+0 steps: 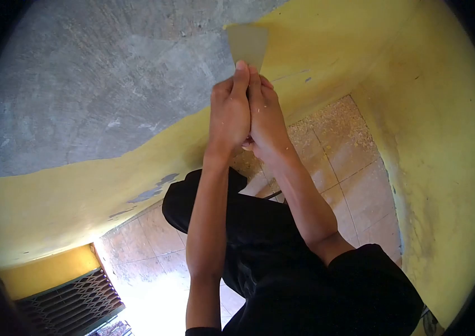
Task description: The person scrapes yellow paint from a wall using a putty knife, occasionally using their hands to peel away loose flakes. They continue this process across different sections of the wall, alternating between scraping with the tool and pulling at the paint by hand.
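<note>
A flat, wide scraper blade (248, 45) lies against the wall, at the border between bare grey plaster (103, 89) and yellow paint (327, 45). My left hand (230, 115) and my right hand (266, 112) are pressed together around the scraper, with both thumbs pointing up toward the blade. The handle is hidden inside my closed fingers. Small pale flecks dot the skin of both hands.
A second yellow wall (444, 168) rises at the right. Paint flakes are scattered over the tiled floor (355, 190) near the corner. My dark-clothed knee (187, 201) is below my hands. A metal lattice gate (69, 302) stands at the lower left.
</note>
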Demonstrator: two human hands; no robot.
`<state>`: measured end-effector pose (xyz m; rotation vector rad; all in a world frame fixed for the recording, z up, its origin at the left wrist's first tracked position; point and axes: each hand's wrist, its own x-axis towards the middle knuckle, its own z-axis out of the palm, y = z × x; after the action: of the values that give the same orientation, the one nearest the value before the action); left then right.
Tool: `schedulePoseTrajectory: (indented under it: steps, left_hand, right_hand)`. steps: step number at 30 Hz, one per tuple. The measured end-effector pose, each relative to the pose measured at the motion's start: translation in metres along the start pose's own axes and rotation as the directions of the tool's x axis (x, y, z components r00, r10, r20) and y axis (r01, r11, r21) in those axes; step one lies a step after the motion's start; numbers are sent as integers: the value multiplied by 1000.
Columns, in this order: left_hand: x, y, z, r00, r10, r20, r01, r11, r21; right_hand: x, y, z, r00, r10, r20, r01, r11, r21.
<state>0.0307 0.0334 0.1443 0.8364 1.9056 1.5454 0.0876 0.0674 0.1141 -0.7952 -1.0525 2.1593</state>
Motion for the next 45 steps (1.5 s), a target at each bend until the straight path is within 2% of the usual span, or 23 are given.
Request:
schedulePoseTrajectory:
  steps: [2,5,8,10,12,14,17,20,23,25,27,29,32,36,39,41,42,43,44,45]
  left_hand:
    - [-3,-4,0,998,-51,31,51,999,-18]
    - [-1,-4,2,1000,-14,-20,13,1000,-23]
    - [1,-6,1,999,-6,-37,7,1000,11]
    - [-2,-2,-2,1000,-14,3,14,999,-40]
    - [-3,-5,1,1000,-10,-9,10,1000,11]
    - [0,-8,-1,1000,-13,-15,14,998,61]
    - [-1,-2,0,1000,-25,-9,25,1000,17]
    - [1,-6,2,998,47,-37,-46,998,47]
    - [1,-3,2,1000,19,-12,-19,1000,-4]
    - [-4,3,2,1000,-30,-4,30,998,-61]
    - [-6,-23,5,999,-38,5,38,999,-21]
    - [-4,-46,10,999,-43,14,43,999,19]
    - [-6,-67,16,991,-137,7,137,990,29]
    - [-14,-116,19,994,-106,12,105,990,96]
    - [-17,-149,11,991,-48,124,28,987,161]
    - [-20,-160,-5,983,-150,103,116,953,280]
    - [-18,-171,-15,982,-157,105,123,953,277]
    - [-16,-186,-28,997,-47,65,33,980,197]
    - [-13,-204,-41,998,62,14,-63,991,120]
    - [-14,-231,-56,998,55,12,-56,992,115]
  right_hand:
    - [-1,-4,5,995,-97,1,97,994,53]
    - [0,7,-1,999,-38,22,37,999,29]
    - [3,-1,4,995,-98,28,96,994,43]
    - [0,10,3,996,-94,1,93,994,50]
    - [2,5,6,991,-133,-11,133,989,68]
    - [1,4,4,998,-70,6,70,996,50]
    - [1,-4,4,995,-91,31,89,994,68]
    - [1,7,-1,999,-43,28,41,997,58]
    - [4,-3,1,989,-143,32,143,990,-5]
    - [-3,5,-5,996,-84,42,84,996,2]
    - [-1,9,-10,994,-78,72,77,997,18]
    - [6,38,-19,995,-66,-77,71,996,54]
    - [10,59,-37,1000,6,7,-7,992,124]
    - [17,117,-59,996,-31,-88,42,991,128]
    - [25,163,-75,986,-87,-145,98,992,74]
    - [26,185,-77,943,-217,-253,184,972,-145]
    - [21,175,-76,967,-86,-241,111,989,92]
    - [23,175,-77,967,-83,-242,107,990,87]
    - [28,173,-81,934,-163,-317,187,981,46]
    - [33,172,-86,890,-241,-387,260,966,-2]
